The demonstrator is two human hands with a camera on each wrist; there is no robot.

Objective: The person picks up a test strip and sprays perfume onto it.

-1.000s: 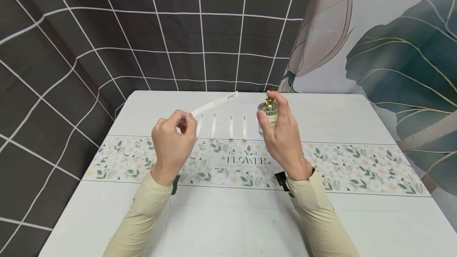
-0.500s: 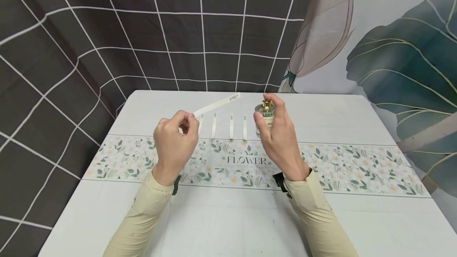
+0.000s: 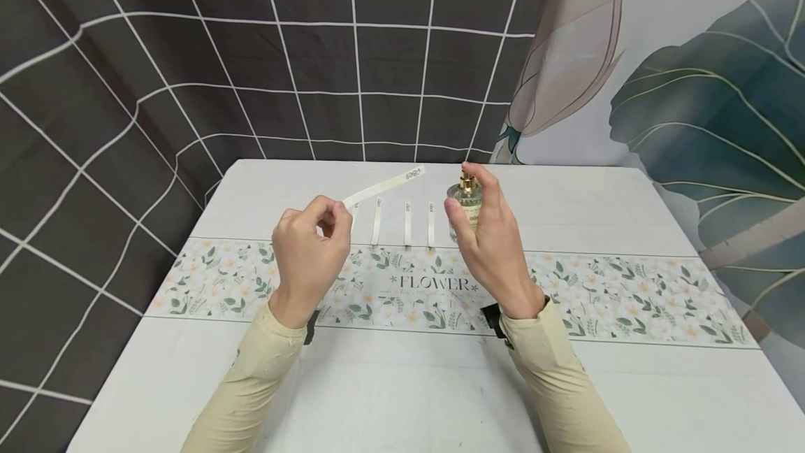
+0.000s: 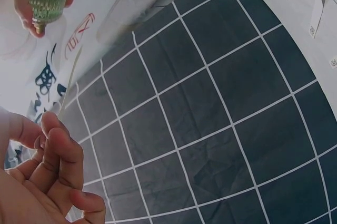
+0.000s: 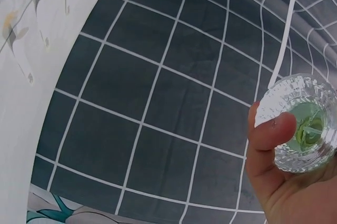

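Observation:
My left hand (image 3: 311, 257) pinches one end of a white perfume test strip (image 3: 385, 185) between thumb and index finger. The strip slants up to the right, its printed end pointing toward the bottle. My right hand (image 3: 497, 243) holds a ribbed glass perfume bottle (image 3: 464, 194) with a gold spray top, the index finger on the nozzle. In the right wrist view the round glass base (image 5: 310, 158) shows pale green liquid, with a finger curled under it. The strip's far end is close to the gold nozzle, a short gap between them in the head view.
Several more test strips (image 3: 407, 224) lie in a row on the white table (image 3: 402, 383), behind a floral band (image 3: 604, 292) lettered FLOWER. A dark gridded curtain (image 3: 314, 54) hangs along the back and left.
The perfume bottle and right hand have shifted slightly left. The left hand has moved a little right with the strip, whose tip sits slightly lower.

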